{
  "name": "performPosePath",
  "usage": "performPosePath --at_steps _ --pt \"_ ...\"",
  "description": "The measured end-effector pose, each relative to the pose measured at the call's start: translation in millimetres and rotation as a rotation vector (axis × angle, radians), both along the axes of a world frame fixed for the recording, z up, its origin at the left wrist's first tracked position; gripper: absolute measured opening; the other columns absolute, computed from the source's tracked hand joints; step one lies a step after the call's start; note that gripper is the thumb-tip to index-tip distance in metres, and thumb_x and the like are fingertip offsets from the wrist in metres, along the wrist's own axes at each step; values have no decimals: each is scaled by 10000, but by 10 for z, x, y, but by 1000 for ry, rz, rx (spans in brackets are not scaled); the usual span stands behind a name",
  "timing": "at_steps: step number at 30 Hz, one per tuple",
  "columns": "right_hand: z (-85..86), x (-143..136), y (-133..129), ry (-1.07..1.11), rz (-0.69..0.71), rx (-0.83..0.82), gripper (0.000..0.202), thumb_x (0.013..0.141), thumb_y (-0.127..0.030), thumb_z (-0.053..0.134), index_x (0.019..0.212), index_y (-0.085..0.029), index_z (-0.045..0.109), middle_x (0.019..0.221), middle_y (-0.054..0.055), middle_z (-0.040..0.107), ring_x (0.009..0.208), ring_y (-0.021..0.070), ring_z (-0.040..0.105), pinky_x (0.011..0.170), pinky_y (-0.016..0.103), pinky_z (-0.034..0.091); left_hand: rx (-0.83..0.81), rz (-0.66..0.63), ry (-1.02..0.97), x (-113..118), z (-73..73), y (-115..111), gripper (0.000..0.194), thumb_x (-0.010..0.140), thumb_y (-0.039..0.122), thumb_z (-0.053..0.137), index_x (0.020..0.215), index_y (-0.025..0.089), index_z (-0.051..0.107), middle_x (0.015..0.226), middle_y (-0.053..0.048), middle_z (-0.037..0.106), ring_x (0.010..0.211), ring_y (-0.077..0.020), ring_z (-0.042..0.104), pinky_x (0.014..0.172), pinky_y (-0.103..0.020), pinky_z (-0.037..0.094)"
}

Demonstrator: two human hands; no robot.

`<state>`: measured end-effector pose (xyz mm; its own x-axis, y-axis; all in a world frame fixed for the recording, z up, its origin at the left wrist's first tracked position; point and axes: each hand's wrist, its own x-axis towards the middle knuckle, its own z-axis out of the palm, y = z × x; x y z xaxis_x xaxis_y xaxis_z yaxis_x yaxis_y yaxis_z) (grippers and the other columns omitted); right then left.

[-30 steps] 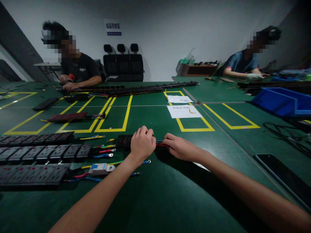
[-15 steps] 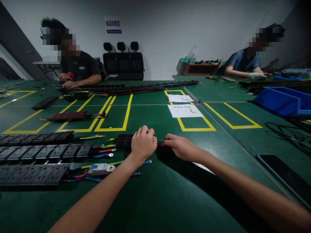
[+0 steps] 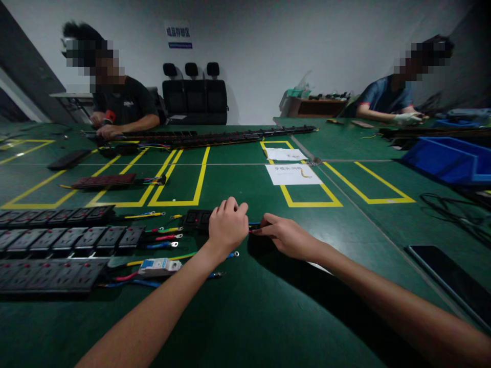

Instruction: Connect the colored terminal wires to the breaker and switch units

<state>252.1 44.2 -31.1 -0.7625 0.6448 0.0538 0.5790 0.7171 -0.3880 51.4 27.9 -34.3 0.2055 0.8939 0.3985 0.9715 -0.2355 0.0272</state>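
My left hand (image 3: 229,222) is wrapped over the right part of a short black socket module (image 3: 197,220), whose left end shows. Coloured wires (image 3: 253,225) come out on its right side, and my right hand (image 3: 286,234) pinches them between thumb and fingers. The wire ends inside that pinch are hidden. To the left lie longer black socket strips (image 3: 71,239) in rows, with yellow, red and blue leads ending in ring terminals (image 3: 174,244). A white circuit breaker (image 3: 159,266) is wired to the nearest strip (image 3: 53,276).
A phone (image 3: 448,276) lies at the right, near a blue bin (image 3: 452,158) and black cables (image 3: 456,214). Paper sheets (image 3: 293,175) lie ahead on the green table. Two co-workers sit across, one holding a red tool (image 3: 110,116). Long black strips (image 3: 215,138) run along the far side.
My right hand has shifted slightly along the wires, its fingers now pinching a little lower. The left hand keeps its hold on the socket module. The view has tilted slightly.
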Motion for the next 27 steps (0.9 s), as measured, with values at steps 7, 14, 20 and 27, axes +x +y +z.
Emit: performPosePath --at_steps 7,14,20,27 --pt "19 -11 -35 -49 -6 46 487 903 -5 460 1192 -238 773 997 77 623 813 151 576 709 267 405 7 -14 -12 -12 -11 10 138 941 182 487 923 209 621 974 -68 573 911 -233 565 721 -344 430" --pt "126 23 -12 -97 -9 126 379 886 -14 498 1144 -181 720 964 56 614 780 146 551 665 270 355 10 -28 -52 -38 -11 14 161 949 167 473 909 199 627 962 -63 577 893 -215 572 730 -328 440" --pt "241 55 3 -122 30 139 248 918 -46 533 1089 -160 672 966 51 627 801 149 567 663 270 356 17 -23 -56 -40 -8 10 149 937 163 489 893 201 627 934 -52 572 884 -212 576 736 -332 446" --pt "77 3 -8 -194 54 286 160 950 -141 574 1037 -145 708 987 71 632 756 151 548 622 291 320 14 -22 -59 -39 -24 18 146 940 169 490 902 204 627 954 -59 577 894 -212 579 731 -325 443"
